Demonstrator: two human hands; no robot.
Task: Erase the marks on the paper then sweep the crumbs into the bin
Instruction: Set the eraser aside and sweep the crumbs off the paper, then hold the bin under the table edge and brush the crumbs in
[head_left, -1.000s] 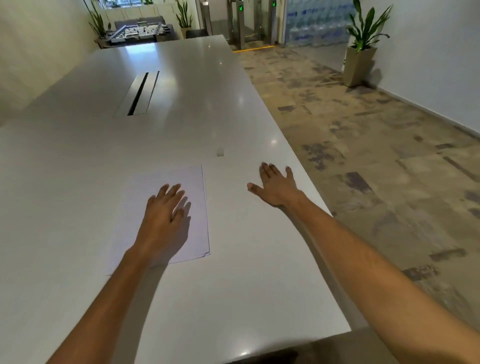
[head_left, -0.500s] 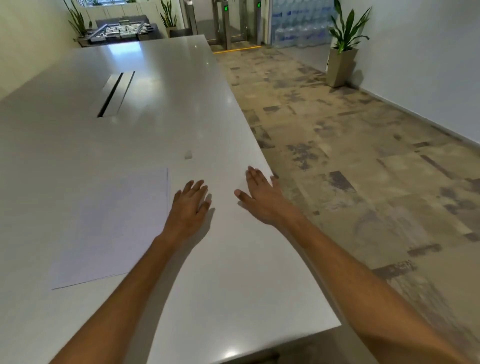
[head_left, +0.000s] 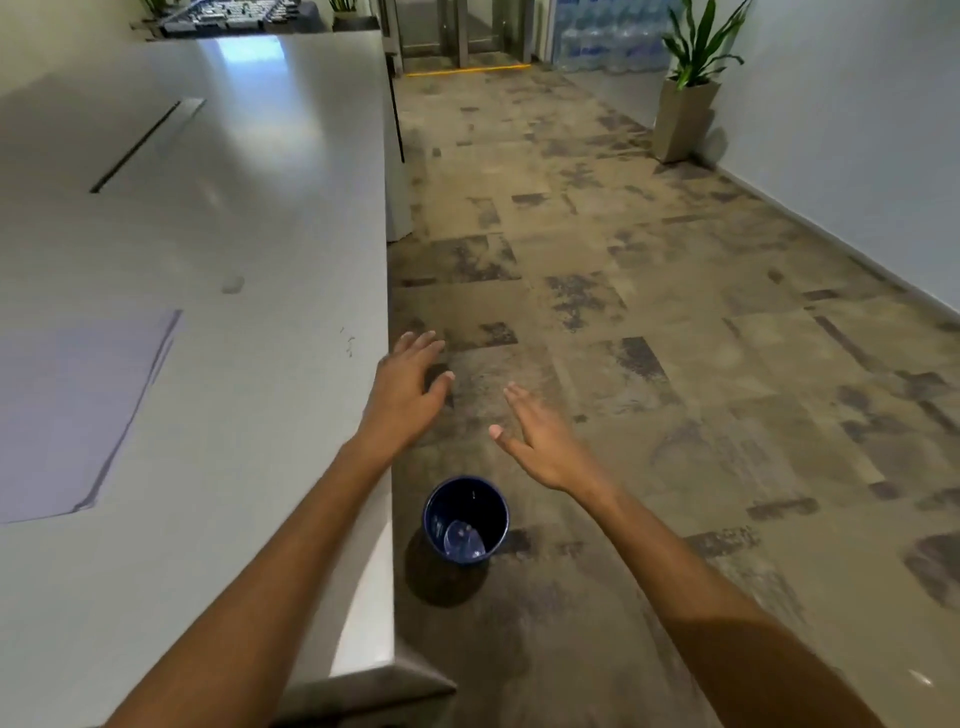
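A white sheet of paper (head_left: 78, 410) lies flat on the long white table (head_left: 249, 364), at the left. A small eraser (head_left: 232, 284) sits beyond the sheet. A few dark crumbs (head_left: 349, 343) lie close to the table's right edge. My left hand (head_left: 408, 384) reaches past that edge with relaxed fingers and holds nothing. My right hand (head_left: 540, 441) hangs over the floor, fingers straight, empty. A dark blue bin (head_left: 465, 519) stands on the floor beside the table, below and between my forearms, with a clear piece inside.
A cable slot (head_left: 140, 145) runs along the table's middle. Patterned carpet floor (head_left: 675, 338) fills the right side. A potted plant (head_left: 685, 98) stands by the right wall (head_left: 857, 130). Stacked water bottles (head_left: 608, 36) and a gate lie at the far end.
The view has swung right and the bin has come into sight. Both hands have left the tabletop and moved right, the left one from the paper to beyond the table's edge.
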